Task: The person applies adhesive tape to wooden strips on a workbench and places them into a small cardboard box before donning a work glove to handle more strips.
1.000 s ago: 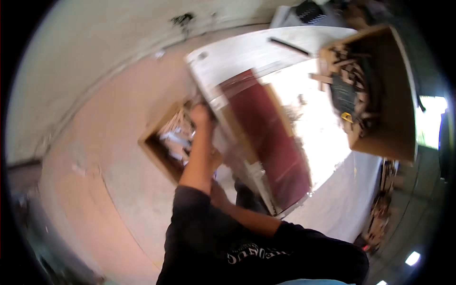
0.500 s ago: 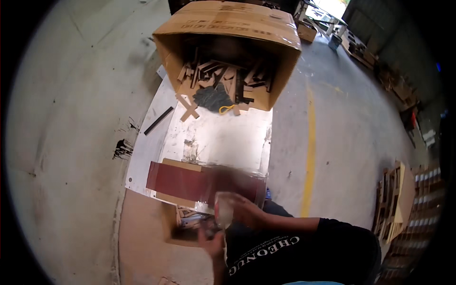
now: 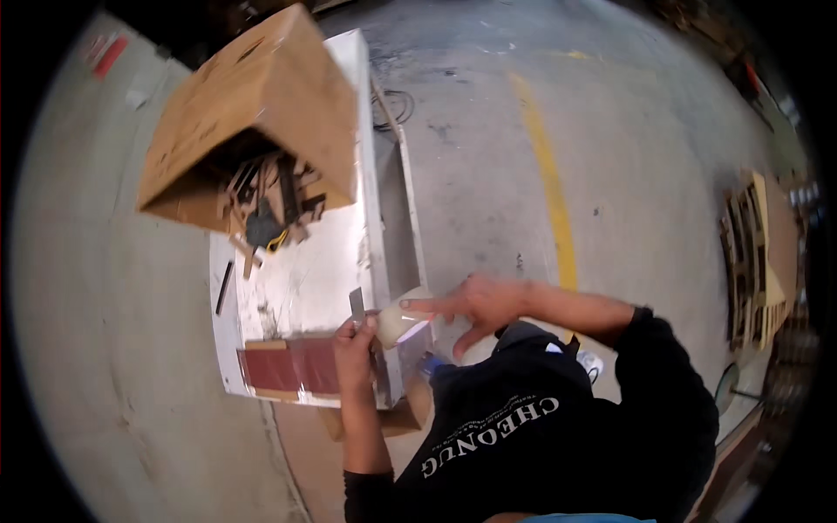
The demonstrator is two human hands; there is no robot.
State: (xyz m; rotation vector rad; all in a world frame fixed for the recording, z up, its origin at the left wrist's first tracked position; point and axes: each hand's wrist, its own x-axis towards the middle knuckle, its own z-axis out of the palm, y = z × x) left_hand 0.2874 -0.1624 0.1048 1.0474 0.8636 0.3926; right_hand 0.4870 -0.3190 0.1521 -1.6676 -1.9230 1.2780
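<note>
The left hand [image 3: 353, 349] has its grip closed on a small flat grey piece [image 3: 357, 305], held upright at the desk [image 3: 305, 279] edge. Just right of it, the right hand [image 3: 475, 301], fingers spread, touches a pale rounded object [image 3: 399, 321]. A reddish-brown sheet [image 3: 288, 366] lies just left of the left grip.

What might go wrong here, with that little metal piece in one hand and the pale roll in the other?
The left hand pinches a small flat metal piece close to the right hand, whose fingers touch the pale roll; a slip might nick a finger. The roll sits at the edge of the white table and may drop. The cardboard box is tipped, so scraps could spill out.
</note>
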